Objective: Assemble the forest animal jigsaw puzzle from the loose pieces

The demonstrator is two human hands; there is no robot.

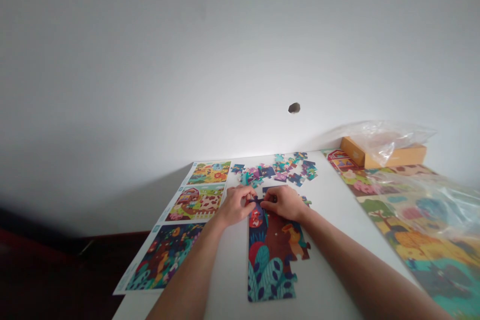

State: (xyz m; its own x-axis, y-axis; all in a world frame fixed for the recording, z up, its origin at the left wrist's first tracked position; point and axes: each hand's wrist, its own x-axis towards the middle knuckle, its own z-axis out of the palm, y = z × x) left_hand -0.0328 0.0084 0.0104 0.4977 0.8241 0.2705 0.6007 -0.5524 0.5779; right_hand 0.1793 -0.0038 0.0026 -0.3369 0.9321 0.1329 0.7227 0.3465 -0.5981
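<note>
A partly joined jigsaw puzzle (273, 255) with dark leaves, a brown trunk and an orange animal lies on the white table. At its top left corner, my left hand (237, 204) pinches a dark puzzle piece (256, 200) between thumb and fingers. Close beside it, my right hand (284, 202) has its thumb and finger pressed together at the same piece's right side, over the puzzle's upper edge. Part of that edge is hidden under the right hand. Beyond both hands lie several loose puzzle pieces (267, 172) in a scattered heap.
On the left lies a reference sheet (161, 226) with three printed pictures. An orange box (393, 157) with a clear plastic bag (388, 135) stands at the back right, over finished farm and savanna puzzles (423, 245). The wall (240, 60) behind has a hole (294, 108).
</note>
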